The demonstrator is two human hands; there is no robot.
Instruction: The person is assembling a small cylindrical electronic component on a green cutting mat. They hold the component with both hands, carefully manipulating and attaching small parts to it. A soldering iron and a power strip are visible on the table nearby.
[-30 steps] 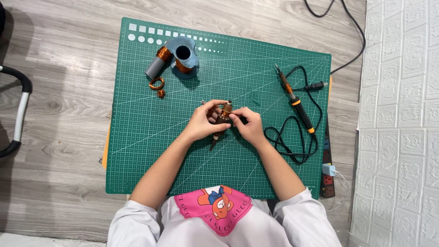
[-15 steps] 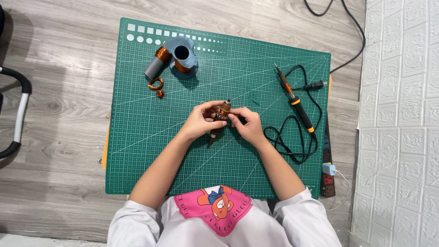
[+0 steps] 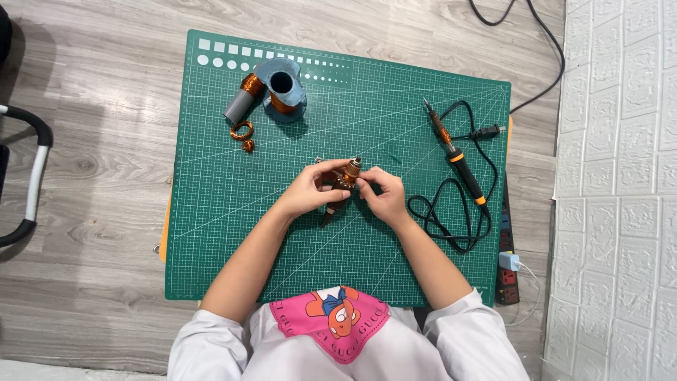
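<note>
My left hand [image 3: 312,189] and my right hand [image 3: 381,195] meet over the middle of a green cutting mat [image 3: 233,233]. Between them they hold a small motor rotor [image 3: 347,175] wound with copper wire, its shaft sticking out below toward me. The left hand grips its body from the left. The right hand's fingertips pinch at its right side. Much of the rotor is hidden by fingers.
Two spools of copper wire [image 3: 273,86] and loose copper coils [image 3: 242,134] lie at the mat's far left. A soldering iron [image 3: 455,156] with a looped black cord [image 3: 451,219] lies at the right. A power strip [image 3: 505,261] sits by the white wall.
Both hands stay in place on the rotor. Only the fingers shifted slightly, with the right fingertips working at its side.
</note>
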